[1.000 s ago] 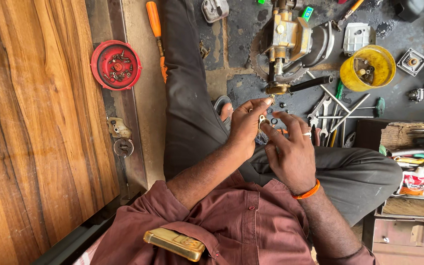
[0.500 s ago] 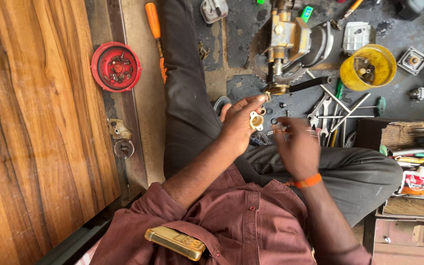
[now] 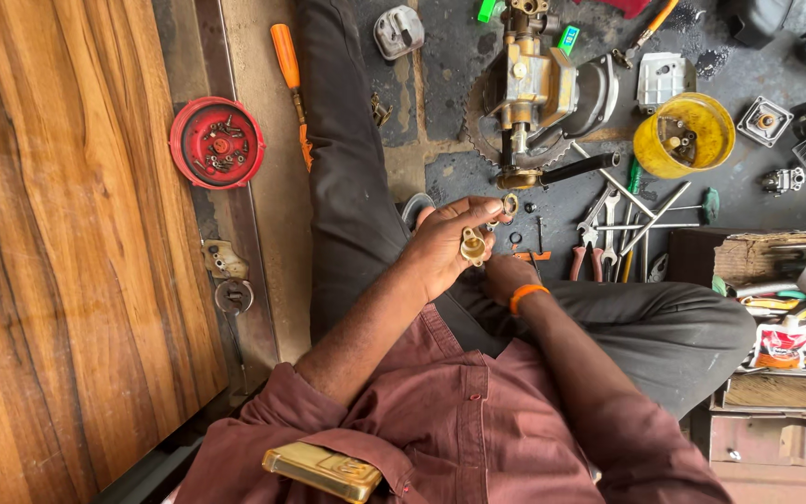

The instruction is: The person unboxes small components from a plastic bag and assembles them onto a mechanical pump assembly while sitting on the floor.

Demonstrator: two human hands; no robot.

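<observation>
Seated cross-legged on oil-stained grey floor [image 3: 440, 56], wide varnished wooden panel [image 3: 58, 243] filling the left. Far centre: bulky brass-and-steel engine assembly with toothed wheel [image 3: 538, 89]; right of it an open yellow plastic tub holding small parts [image 3: 683, 135]; far left a round red metal cap full of screws [image 3: 217, 143]; loose steel spanners and red-handled pliers [image 3: 613, 229] spread just right of the hands. Left hand [image 3: 445, 247] raised over the lap, fingers closed around a small rounded brass fitting [image 3: 472, 245], thin metal ring [image 3: 510, 203] pinched at the fingertips. Right hand [image 3: 506, 275] just below and near, mostly hidden behind the left; cannot tell whether closed or holding anything. Fitting judged rigid, dense for its bulk, likely oily and slippery; best taken by the rounded body, thumb against two fingers. Ring light, easily dropped, better pinched across the rim.
</observation>
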